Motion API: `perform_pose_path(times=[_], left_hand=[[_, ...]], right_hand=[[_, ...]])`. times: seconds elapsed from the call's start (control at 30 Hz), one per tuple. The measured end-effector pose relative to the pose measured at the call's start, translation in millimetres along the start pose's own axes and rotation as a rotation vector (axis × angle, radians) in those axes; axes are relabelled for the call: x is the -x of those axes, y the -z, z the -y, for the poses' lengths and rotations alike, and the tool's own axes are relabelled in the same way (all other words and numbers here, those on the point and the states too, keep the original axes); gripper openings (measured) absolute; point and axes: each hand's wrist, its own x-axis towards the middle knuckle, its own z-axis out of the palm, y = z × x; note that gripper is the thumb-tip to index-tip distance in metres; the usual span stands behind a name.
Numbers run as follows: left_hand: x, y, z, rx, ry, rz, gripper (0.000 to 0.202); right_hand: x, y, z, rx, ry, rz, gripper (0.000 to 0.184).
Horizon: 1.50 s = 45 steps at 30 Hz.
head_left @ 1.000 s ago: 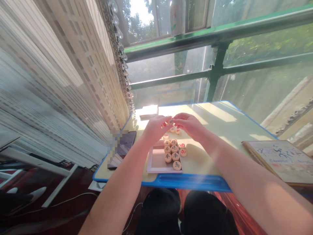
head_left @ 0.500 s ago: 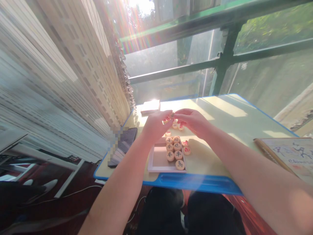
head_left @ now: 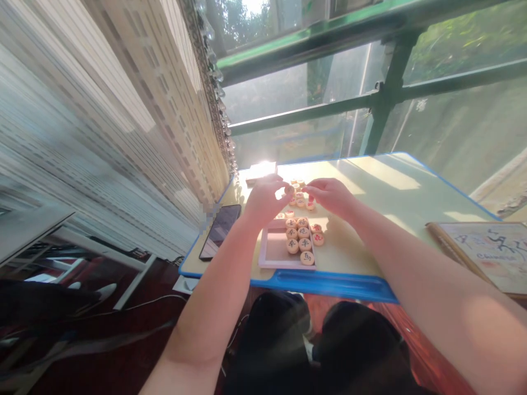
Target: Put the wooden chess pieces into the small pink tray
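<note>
A shallow white tray [head_left: 272,248] sits near the front edge of a yellow, blue-rimmed table [head_left: 370,197]. Several round wooden chess discs [head_left: 300,240] with black or red characters lie in its right part, and more discs [head_left: 303,202] lie loose behind it. My left hand [head_left: 262,198] and my right hand [head_left: 333,196] meet above the loose discs. The left fingers pinch one disc [head_left: 289,190]. The right fingers are curled beside it, their tips touching or nearly touching that disc.
A dark phone [head_left: 220,230] lies at the table's left edge. A small pale box [head_left: 260,170] sits at the back in bright sun glare. A printed board [head_left: 486,252] rests at the right. Window rails rise behind the table and a curtain hangs on the left.
The camera view has shifted, so the table sits a little higher and farther right. My hands stay together over the loose discs, with the pinched disc still between them.
</note>
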Motion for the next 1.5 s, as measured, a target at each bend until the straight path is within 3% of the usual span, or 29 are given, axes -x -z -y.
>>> perform_pose_path(times=[0.13,0.2,0.33,0.43,0.53,0.67,0.77,0.93,1.37,1.5], left_hand=[[24.2,17.6,-3.5,0.054,0.183,0.143,0.016],[45.1,26.3,-5.2,0.088,0.246,0.13,0.015],[87.2,36.8,-10.9,0.2,0.195,0.141,0.021],[102.3,39.7,-15.7,0.312,0.152,0.196,0.021],[103.0,39.9,-17.2,0.343,0.137,0.295,0.013],[99.8,38.5,-14.2,0.325,0.168,0.409,0.021],[99.8,38.4,-13.4,0.349,0.199,0.4,0.026],[99.1,40.0,-15.4,0.391,0.243,0.36,0.012],[99.8,44.0,-17.9,0.474,0.19,0.357,0.022],[100.9,46.4,-18.7,0.549,0.161,0.296,0.029]], right_hand=[[-2.8,-0.5,-14.9,0.18,0.078,-0.002,0.025],[-4.3,-1.9,-19.7,0.2,0.091,0.018,0.026],[-5.8,-5.4,-23.9,0.227,0.095,0.033,0.028],[-4.3,-7.5,-23.4,0.276,0.092,0.046,0.028],[-2.2,-9.3,-21.3,0.308,0.116,0.065,0.027],[-1.6,-10.6,-20.2,0.244,0.077,0.052,0.027],[-1.9,-10.2,-19.7,0.192,0.04,0.016,0.027],[-1.3,-11.0,-18.6,0.184,0.014,0.004,0.028],[-3.7,-13.8,-22.8,0.226,0.015,0.019,0.028],[-6.5,-13.9,-27.5,0.327,0.063,0.037,0.028]])
